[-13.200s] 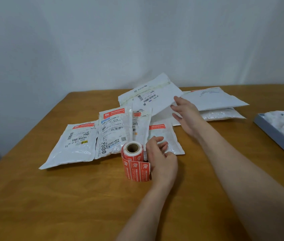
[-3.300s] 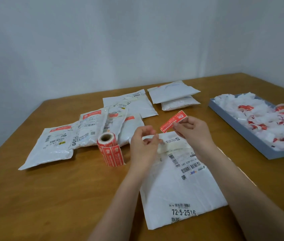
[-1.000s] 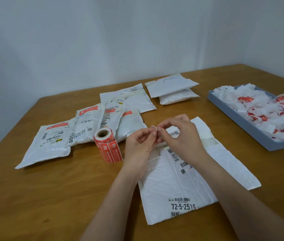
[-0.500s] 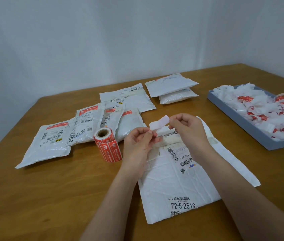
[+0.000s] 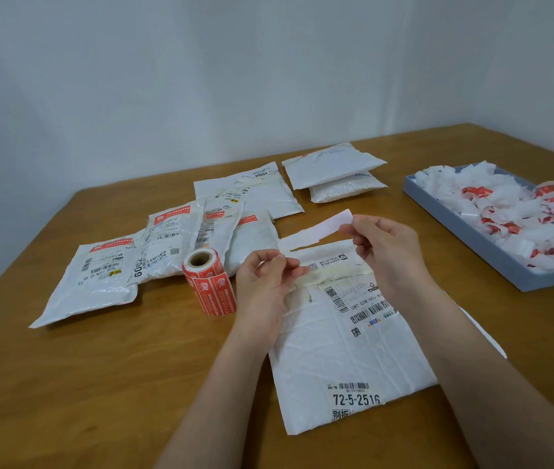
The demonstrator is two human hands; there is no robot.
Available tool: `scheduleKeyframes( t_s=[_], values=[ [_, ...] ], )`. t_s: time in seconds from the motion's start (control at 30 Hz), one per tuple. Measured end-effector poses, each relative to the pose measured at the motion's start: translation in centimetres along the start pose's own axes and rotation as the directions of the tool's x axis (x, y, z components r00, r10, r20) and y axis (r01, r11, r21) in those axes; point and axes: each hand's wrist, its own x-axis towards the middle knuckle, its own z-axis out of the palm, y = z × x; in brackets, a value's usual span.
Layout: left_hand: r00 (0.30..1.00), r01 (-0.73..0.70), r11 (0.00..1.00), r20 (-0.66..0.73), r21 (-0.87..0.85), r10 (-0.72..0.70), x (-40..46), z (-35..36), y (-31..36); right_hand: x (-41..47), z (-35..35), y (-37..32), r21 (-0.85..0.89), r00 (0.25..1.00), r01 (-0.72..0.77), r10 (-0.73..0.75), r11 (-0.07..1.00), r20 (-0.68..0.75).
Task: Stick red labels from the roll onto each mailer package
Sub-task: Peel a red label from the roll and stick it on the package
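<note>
A big white mailer [image 5: 343,350] lies flat before me, barcodes facing up. Above its top edge my right hand [image 5: 387,248] pinches a white paper strip [image 5: 326,226] by its right end; no red shows on it. My left hand [image 5: 265,282] hovers over the mailer's top left corner with thumb and fingers pinched on a thin label piece, mostly hidden by the fingers. The red label roll [image 5: 209,282] stands upright just left of my left hand. Several smaller mailers [image 5: 167,242] with red labels on them lie behind the roll.
A grey tray [image 5: 472,238] full of crumpled white and red paper scraps sits at the right. Two stacked mailers [image 5: 333,165] and another flat mailer [image 5: 258,198] lie further back. The wooden table [image 5: 82,384] meets a white wall behind.
Over the last second my hands drew apart from a joined pinch. The white strip went up and right with my right hand; my left hand stayed over the mailer's corner.
</note>
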Motion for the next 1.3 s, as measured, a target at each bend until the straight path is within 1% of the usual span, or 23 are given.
scheduleKeyframes(
  t_s=[0.17, 0.3, 0.5, 0.7, 0.87, 1.1, 1.23, 1.3],
  values=[
    [1.000, -0.009, 1.000, 0.000, -0.011, 0.009, 0.0, 0.0, -0.1, -0.3, 0.1, -0.3, 0.077, 0.998, 0.024, -0.029, 0.997, 0.062],
    [1.000, -0.022, 1.000, 0.005, -0.013, 0.022, 0.0, 0.0, -0.2, -0.4, 0.1, -0.2, 0.074, 0.989, 0.072, -0.081, 0.995, 0.124],
    [1.000, 0.017, 0.999, 0.021, -0.037, -0.016, -0.1, 0.0, 0.0, -0.4, 0.2, -0.1, 0.081, 0.971, 0.111, -0.125, 0.991, 0.202],
    [0.990, 0.038, 0.995, 0.136, -0.095, -0.025, -0.5, 0.4, 0.2, -0.3, 0.2, 0.5, -0.042, 0.936, 0.189, -0.167, 0.981, 0.310],
    [0.984, 0.043, 0.995, 0.177, -0.091, -0.026, -0.6, 0.4, 0.1, -0.5, 0.2, 0.9, -0.194, 0.891, 0.302, -0.204, 0.933, 0.405],
    [0.985, 0.003, 0.996, 0.171, -0.090, 0.012, 0.0, -0.1, -0.4, -0.7, 0.3, 1.1, -0.266, 0.848, 0.367, -0.203, 0.891, 0.490],
    [0.982, 0.021, 0.994, 0.189, -0.106, 0.000, -0.2, 0.0, -0.3, -0.6, 0.4, 1.2, -0.278, 0.845, 0.386, -0.215, 0.880, 0.490],
    [0.982, -0.014, 0.997, 0.187, -0.081, 0.029, -0.1, 0.0, -0.4, -0.6, 0.5, 1.3, -0.280, 0.852, 0.381, -0.217, 0.881, 0.476]
  ],
)
